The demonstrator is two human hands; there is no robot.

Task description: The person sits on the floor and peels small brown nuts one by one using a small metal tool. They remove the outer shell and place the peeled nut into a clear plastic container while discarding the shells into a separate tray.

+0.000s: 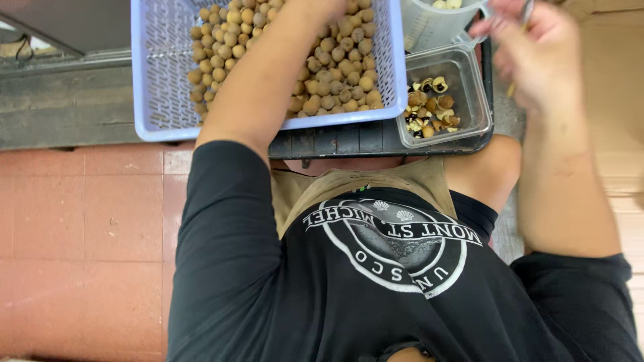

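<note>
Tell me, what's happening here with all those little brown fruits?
A person in a black shirt sits over a lavender basket heaped with small round brown fruits. Their left arm reaches into the pile; that hand is out of view at the top. Their right hand is raised beside a clear measuring jug, pinching something thin. A clear container on the dark tray holds cracked shells and dark seeds.

1. The basket [161,80] sits on the tray [349,139], overhanging its left edge; round fruits [335,67] lie heaped in the basket's right half.
2. Just right of the basket, on the same tray, stands the clear tub [473,100]; shells and seeds [429,107] lie in it.
3. Behind the tub, right of the basket's far corner, stands the measuring jug [436,27].
</note>
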